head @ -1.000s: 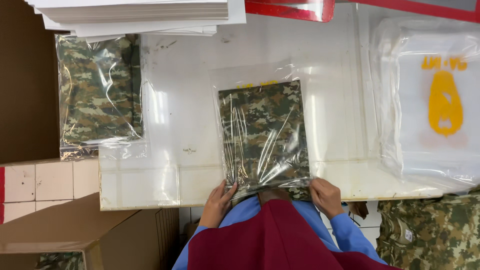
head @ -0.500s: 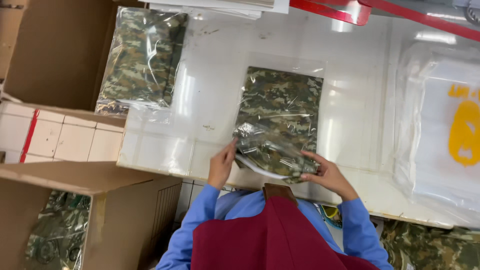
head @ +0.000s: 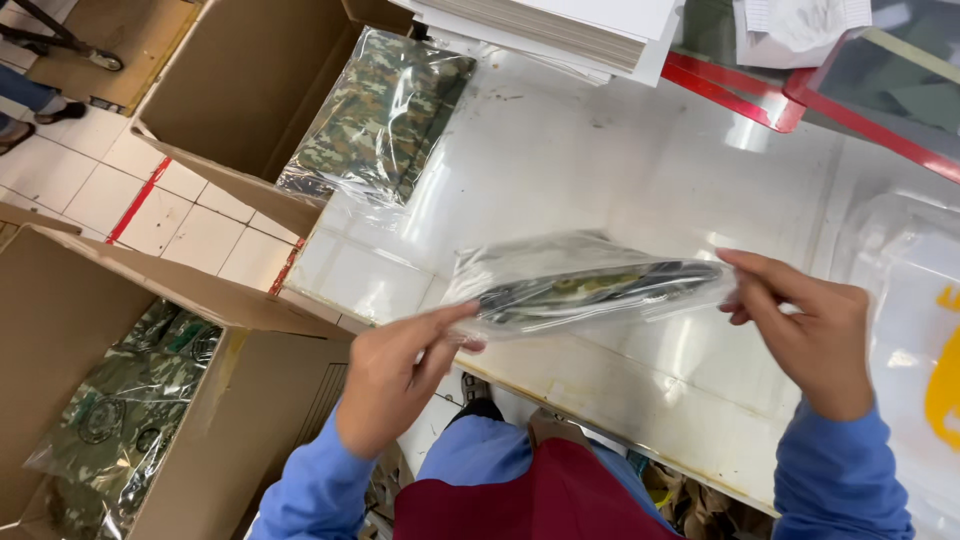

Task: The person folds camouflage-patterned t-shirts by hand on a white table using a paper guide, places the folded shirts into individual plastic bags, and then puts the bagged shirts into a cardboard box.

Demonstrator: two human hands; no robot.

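While raised edge-on, the bagged camouflage garment [head: 590, 285] is pinched by left hand [head: 395, 375] and right hand [head: 810, 325].

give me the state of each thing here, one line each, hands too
left hand: gripping the left end of the bagged garment
right hand: gripping its right end
bagged garment: lifted off the table, seen edge-on, in clear plastic
second camouflage pack: lying flat at the table's far left corner
cardboard box: open, bagged camouflage packs inside
stack of white boards: piled flat at the table's far edge
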